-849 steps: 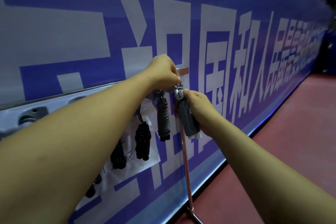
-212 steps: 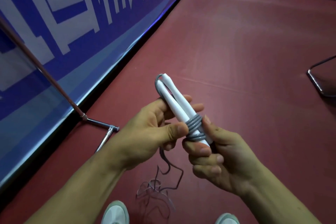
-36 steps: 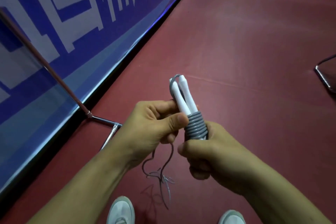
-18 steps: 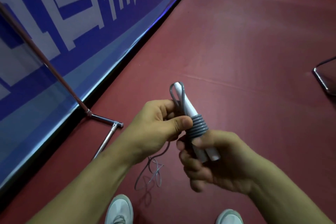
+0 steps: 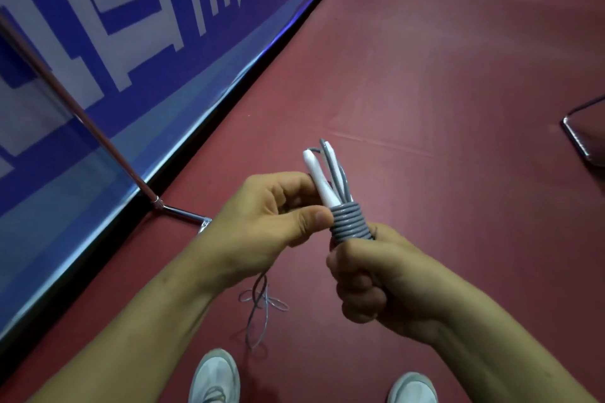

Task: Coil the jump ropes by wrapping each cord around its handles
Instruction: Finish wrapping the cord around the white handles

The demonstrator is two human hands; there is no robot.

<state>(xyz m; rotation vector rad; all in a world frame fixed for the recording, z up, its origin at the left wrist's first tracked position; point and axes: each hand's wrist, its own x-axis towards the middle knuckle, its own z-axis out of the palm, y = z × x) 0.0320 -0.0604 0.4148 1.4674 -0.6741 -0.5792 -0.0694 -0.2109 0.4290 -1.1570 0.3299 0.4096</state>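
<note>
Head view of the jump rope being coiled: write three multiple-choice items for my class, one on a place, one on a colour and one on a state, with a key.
1. Where does the loose end of the grey plastic cord trail?
A. Down to the dark red floor near the white shoes.
B. Over the blue banner.
C. Into a basket.
2. What colour are the slim plastic handles?
A. Black.
B. White.
C. Yellow.
3. How far is the wrapping?
A. Not begun.
B. Finished, no slack.
C. Partly done.
Key: 1 A, loops lie by the shoes; 2 B, white tips stand above the coil; 3 C, tight turns ring the handles while slack hangs free.
</note>
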